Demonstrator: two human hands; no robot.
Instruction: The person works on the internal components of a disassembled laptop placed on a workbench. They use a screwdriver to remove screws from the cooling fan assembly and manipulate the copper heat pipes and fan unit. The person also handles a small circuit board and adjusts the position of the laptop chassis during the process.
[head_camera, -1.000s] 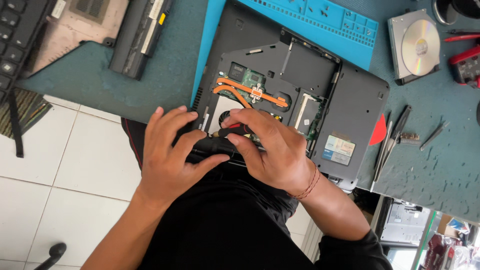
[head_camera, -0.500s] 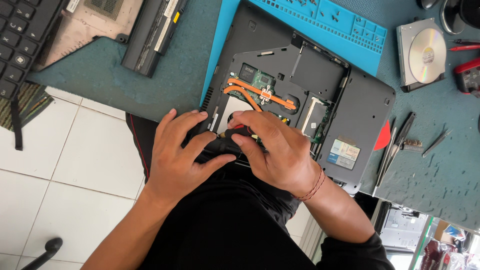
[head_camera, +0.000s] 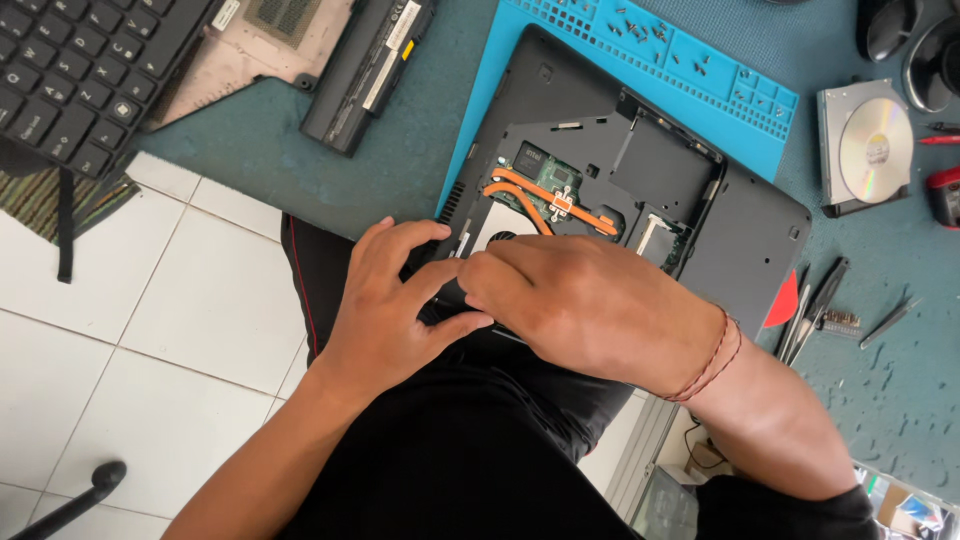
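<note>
Head view: both hands' fingers are pressing the near edge of the opened laptop (head_camera: 700, 250); left hand (head_camera: 385, 310) spread, right hand (head_camera: 580, 300) curled. It's overhanging the desk (head_camera: 400, 150), so a slip risks bending the copper pipes (head_camera: 545, 195).

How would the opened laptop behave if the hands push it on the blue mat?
The laptop probably slides little, since it lies flat on the blue mat. It looks stiff and fairly heavy. Its exposed orange pipes and board seem fragile. Both hands, left and right, press its near edge.
</note>
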